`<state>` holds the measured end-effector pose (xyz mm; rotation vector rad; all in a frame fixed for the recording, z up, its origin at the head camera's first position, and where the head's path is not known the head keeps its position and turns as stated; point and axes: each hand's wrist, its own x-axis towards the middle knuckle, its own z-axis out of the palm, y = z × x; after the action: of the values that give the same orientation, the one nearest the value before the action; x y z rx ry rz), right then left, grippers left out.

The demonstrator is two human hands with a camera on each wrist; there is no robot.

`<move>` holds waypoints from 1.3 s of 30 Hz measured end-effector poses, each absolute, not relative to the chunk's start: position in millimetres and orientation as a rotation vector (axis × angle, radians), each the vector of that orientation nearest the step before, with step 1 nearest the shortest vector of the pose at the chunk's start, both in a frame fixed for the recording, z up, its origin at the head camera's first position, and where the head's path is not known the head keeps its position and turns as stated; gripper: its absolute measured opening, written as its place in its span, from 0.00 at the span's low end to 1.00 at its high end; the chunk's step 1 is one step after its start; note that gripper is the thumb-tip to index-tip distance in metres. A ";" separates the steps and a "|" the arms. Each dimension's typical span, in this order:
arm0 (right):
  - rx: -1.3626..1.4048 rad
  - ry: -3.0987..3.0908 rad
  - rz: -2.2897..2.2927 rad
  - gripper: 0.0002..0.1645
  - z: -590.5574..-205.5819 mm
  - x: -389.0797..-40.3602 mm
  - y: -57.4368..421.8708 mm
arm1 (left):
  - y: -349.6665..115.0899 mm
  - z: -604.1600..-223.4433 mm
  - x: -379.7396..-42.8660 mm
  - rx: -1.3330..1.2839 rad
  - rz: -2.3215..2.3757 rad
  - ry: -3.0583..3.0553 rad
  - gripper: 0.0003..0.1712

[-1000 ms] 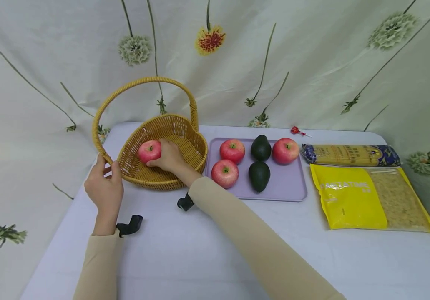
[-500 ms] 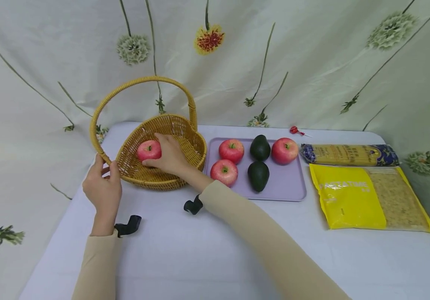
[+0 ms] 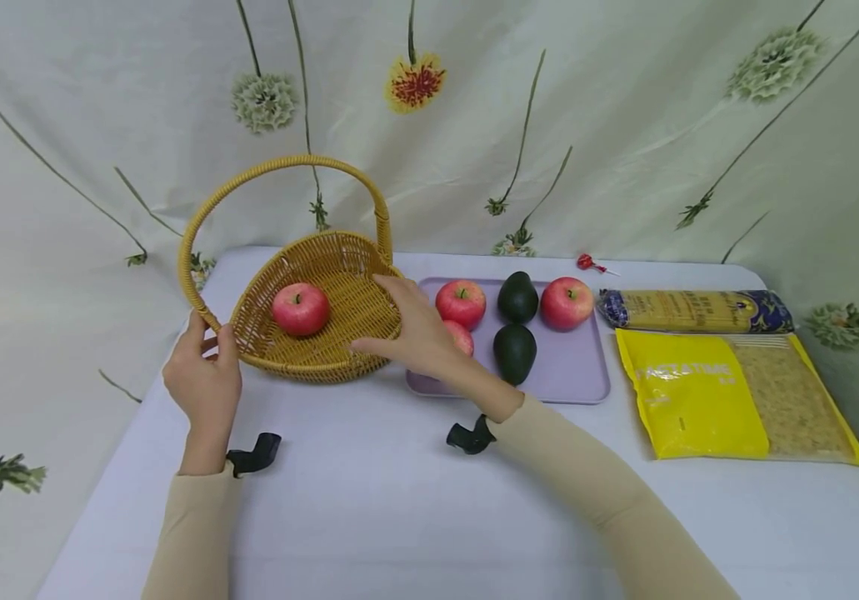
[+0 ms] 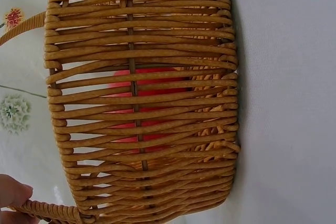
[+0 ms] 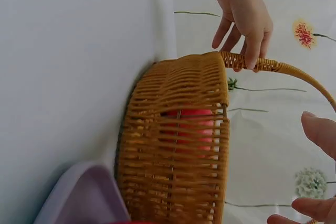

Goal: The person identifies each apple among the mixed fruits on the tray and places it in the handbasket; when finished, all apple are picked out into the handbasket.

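Observation:
My left hand (image 3: 204, 375) pinches the lower left end of the handle of a wicker basket (image 3: 317, 367); the right wrist view also shows these fingers on the handle. Inside the basket, toward its left, lies a red apple (image 3: 301, 309), glimpsed as red through the weave in the left wrist view. My right hand (image 3: 425, 329) hovers over the basket's right rim, thumb and fingers spread apart, holding nothing. Just behind that hand is a lilac tray (image 3: 564, 387) with apples and two avocados; the hand partly covers one apple (image 3: 459, 335).
On the tray sit two more apples (image 3: 461, 303) beside a dark avocado (image 3: 515, 353). To the right lie a long noodle packet (image 3: 695, 311) and a yellow pasta bag (image 3: 699, 396). A red lollipop (image 3: 586, 262) is behind the tray. A flowered cloth hangs at the back.
My right hand has let go of the apple in the basket and drawn back to the right, over the rim. My left hand stays on the handle.

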<state>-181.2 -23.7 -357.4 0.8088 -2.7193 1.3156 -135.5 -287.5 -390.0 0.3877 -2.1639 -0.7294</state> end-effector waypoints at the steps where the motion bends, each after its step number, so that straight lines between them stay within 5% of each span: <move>1: 0.794 -2.713 1.311 0.51 -358.3 -179.3 -13.8 | -287.6 -390.2 -135.7 0.388 -0.730 -2.164 0.17; 22: 0.207 -2.558 1.252 0.50 -376.2 -183.9 160.6 | -285.3 -388.8 -138.2 0.361 -0.719 -2.161 0.18; 39: -0.061 -2.541 1.382 0.51 -386.3 -200.2 199.5 | -285.9 -391.0 -136.4 0.389 -0.736 -2.158 0.17</move>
<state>-200.2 199.5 -386.3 -0.0610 -2.5405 1.3823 -136.4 -285.9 -391.0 0.3888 -2.1575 -0.7359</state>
